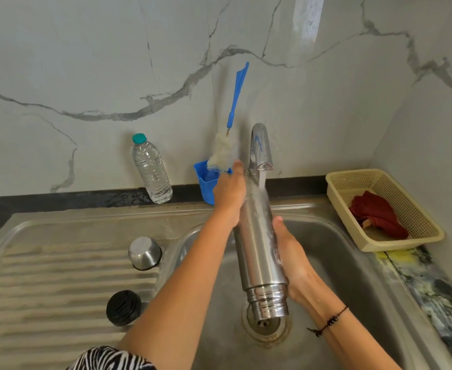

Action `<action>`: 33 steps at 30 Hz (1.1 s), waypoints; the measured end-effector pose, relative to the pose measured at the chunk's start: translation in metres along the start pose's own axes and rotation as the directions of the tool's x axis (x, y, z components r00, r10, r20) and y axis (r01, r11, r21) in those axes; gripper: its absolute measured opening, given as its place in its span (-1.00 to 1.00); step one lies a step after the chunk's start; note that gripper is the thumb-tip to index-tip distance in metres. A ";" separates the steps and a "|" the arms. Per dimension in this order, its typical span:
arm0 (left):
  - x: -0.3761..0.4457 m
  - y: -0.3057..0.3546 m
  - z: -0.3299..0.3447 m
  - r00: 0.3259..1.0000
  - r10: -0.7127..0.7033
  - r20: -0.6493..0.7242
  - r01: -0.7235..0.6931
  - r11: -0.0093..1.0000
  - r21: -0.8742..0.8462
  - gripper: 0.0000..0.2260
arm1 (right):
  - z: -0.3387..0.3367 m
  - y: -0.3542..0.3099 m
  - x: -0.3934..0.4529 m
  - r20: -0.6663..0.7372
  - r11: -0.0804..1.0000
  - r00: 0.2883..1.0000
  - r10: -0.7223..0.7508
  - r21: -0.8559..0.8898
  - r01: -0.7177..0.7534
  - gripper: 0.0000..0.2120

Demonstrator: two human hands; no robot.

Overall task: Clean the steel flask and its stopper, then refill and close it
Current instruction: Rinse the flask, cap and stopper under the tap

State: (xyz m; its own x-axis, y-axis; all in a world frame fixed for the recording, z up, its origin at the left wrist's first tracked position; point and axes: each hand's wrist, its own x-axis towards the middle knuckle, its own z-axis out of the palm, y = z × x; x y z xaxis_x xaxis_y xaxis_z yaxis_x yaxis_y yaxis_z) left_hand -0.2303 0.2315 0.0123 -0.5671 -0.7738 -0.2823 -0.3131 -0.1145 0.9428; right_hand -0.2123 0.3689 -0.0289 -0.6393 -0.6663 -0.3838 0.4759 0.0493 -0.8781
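Flask (259, 244) inverted, wet, uncapped, steel-bright

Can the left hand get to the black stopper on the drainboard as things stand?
Probably yes, once it lets go. The left hand is busy steadying the steel flask under the tap. The black stopper lies uncovered on the drainboard, left of that forearm, with nothing between them.

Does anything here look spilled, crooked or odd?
Little stands out. The steel flask is deliberately held mouth-down under the running tap. Only a yellow smear on the counter beside the basket looks like a spill.
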 end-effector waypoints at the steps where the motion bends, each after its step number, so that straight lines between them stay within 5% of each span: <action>1: 0.001 -0.001 -0.001 1.000 0.009 -0.006 -0.009 1.000 -0.013 -0.52 | -0.001 0.000 0.000 0.015 1.000 1.000 0.024 0.015 -0.025 -0.56; 5: -0.005 -0.006 0.000 0.992 0.115 -0.054 -0.115 0.993 0.000 -0.59 | 0.000 -0.004 0.004 0.054 0.996 0.995 0.084 0.032 -0.086 -0.44; 7: -0.014 -0.016 0.002 0.948 0.316 -0.030 -0.311 0.944 0.113 -0.58 | 0.002 -0.007 0.007 0.035 0.994 0.995 0.089 0.067 -0.091 -0.43; 11: -0.062 -0.057 0.005 0.799 0.519 0.303 -0.601 0.694 0.397 -0.47 | 0.002 -0.021 0.016 0.038 0.965 0.997 0.062 0.252 -0.070 -0.41; 14: -0.103 -0.081 -0.005 0.701 0.602 0.383 -0.707 0.519 0.480 -0.50 | 0.000 -0.027 0.019 0.030 0.967 0.997 0.065 0.244 -0.070 -0.40; 27: -0.052 -0.001 -0.006 0.909 0.384 0.163 -0.417 0.845 0.334 -0.59 | 0.000 -0.017 0.000 0.224 0.935 0.966 0.130 0.297 -0.195 -0.38; 33: -0.034 0.004 0.005 0.954 0.284 0.092 -0.299 0.911 0.284 -0.55 | -0.011 -0.014 0.002 0.360 0.867 0.917 0.173 0.385 -0.315 -0.29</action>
State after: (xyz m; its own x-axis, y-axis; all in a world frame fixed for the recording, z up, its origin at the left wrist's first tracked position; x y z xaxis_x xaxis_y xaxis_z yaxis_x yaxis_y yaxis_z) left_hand -0.2163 0.2609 0.0248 -0.7005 -0.7135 -0.0175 -0.3319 0.3040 0.8930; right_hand -0.2269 0.3748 -0.0203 -0.2860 -0.8704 -0.4007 0.8469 -0.0339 -0.5307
